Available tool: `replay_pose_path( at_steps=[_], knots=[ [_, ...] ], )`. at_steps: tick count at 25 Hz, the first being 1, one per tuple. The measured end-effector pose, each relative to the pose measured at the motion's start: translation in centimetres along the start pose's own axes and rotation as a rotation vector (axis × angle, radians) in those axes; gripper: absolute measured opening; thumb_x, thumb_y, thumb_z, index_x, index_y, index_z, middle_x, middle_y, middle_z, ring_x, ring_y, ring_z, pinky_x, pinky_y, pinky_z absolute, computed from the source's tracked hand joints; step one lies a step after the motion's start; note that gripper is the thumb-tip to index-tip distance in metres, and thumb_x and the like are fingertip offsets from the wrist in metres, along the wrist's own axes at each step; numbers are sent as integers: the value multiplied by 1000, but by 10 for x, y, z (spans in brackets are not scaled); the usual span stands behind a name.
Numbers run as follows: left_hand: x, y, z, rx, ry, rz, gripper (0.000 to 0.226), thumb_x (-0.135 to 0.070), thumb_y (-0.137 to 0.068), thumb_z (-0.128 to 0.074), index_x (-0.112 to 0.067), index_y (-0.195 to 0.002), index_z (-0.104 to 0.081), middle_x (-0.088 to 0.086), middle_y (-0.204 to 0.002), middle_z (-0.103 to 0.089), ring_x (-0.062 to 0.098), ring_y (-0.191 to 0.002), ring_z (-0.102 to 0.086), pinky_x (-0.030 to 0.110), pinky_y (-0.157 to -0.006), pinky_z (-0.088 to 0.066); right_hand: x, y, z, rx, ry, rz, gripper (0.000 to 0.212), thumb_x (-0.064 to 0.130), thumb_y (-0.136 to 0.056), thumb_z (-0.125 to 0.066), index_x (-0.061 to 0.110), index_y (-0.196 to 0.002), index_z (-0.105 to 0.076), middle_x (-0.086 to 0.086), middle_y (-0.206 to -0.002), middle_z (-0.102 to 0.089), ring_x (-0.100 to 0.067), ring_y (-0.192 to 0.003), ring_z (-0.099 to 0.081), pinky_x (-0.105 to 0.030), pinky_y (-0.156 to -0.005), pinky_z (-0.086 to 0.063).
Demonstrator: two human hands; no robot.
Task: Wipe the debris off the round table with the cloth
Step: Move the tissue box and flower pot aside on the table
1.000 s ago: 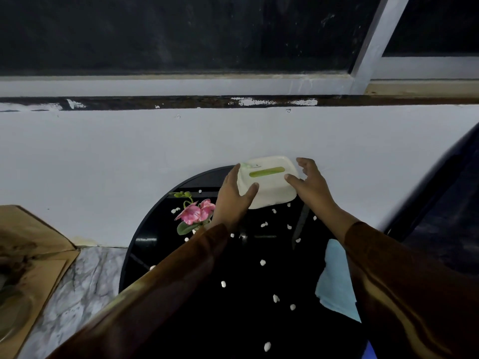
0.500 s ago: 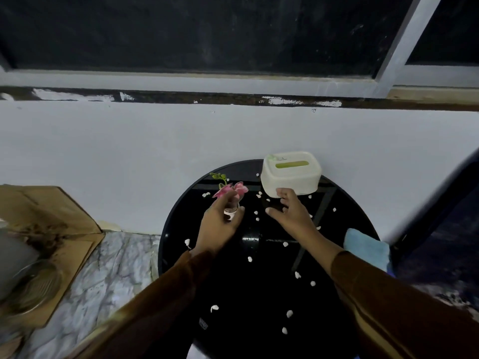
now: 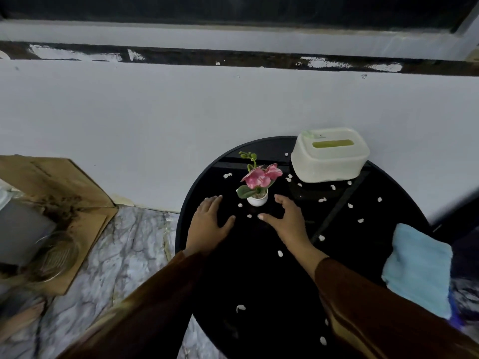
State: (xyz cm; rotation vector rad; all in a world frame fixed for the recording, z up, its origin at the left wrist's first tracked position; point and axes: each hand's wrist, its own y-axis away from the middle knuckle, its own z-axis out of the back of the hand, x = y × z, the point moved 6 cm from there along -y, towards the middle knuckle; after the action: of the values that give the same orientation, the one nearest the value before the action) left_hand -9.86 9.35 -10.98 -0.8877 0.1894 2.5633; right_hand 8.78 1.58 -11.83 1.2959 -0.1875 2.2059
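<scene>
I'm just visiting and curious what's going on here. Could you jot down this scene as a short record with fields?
surface: round black table against a white wall
debris: white bits scattered across the top
cloth: light blue cloth at the table's right edge, untouched
flower pot: small white pot with pink flower, standing between the hands
tissue box: cream box at the back
left hand: open, empty
right hand: open, empty
</scene>
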Motion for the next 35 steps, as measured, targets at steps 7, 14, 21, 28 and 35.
replay_pose_path(
  at_steps=[7,14,21,28,35],
  knots=[
    [22,-34,-28,111,-217,110,83,-56,-89,-43,-17,-149,-1,3,-159,1,19,-145,12,44,-115,8,3,-27,-14,-158,203,44,61,38,-73,-75,17,-126,-53,-5,-125,-55,-29,-121,-42,-46,-95,-34],
    [30,-36,-39,108,-266,140,80,-59,-90,-37,-17,-149,-4,3,-159,5,19,-145,15,45,-114,13,4,-33,-23,-204,255,48,53,44,-72,-73,16,-113,-58,-1,-119,-56,-26,-118,-42,-41,-93,-28],
    [28,-41,-37,38,-218,89,83,-59,-88,-43,-16,-149,-8,3,-159,2,17,-145,10,42,-117,7,8,-39,-22,-241,193,87,47,42,-72,-74,15,-108,-60,-1,-114,-58,-26,-111,-44,-37,-83,-29],
    [15,-79,-39,23,-182,16,80,-54,-89,-44,-17,-149,-6,2,-159,1,17,-146,9,40,-118,3,24,-75,-20,-322,48,124,45,32,-66,-81,8,-100,-64,-11,-102,-61,-32,-98,-52,-47,-79,-47],
    [18,-113,-42,45,-214,11,74,-52,-93,-38,-18,-149,-5,3,-159,2,17,-145,10,39,-117,6,32,-127,-13,-382,-52,127,42,25,-64,-82,4,-95,-65,-15,-97,-62,-32,-89,-57,-35,-72,-46]
  ],
)
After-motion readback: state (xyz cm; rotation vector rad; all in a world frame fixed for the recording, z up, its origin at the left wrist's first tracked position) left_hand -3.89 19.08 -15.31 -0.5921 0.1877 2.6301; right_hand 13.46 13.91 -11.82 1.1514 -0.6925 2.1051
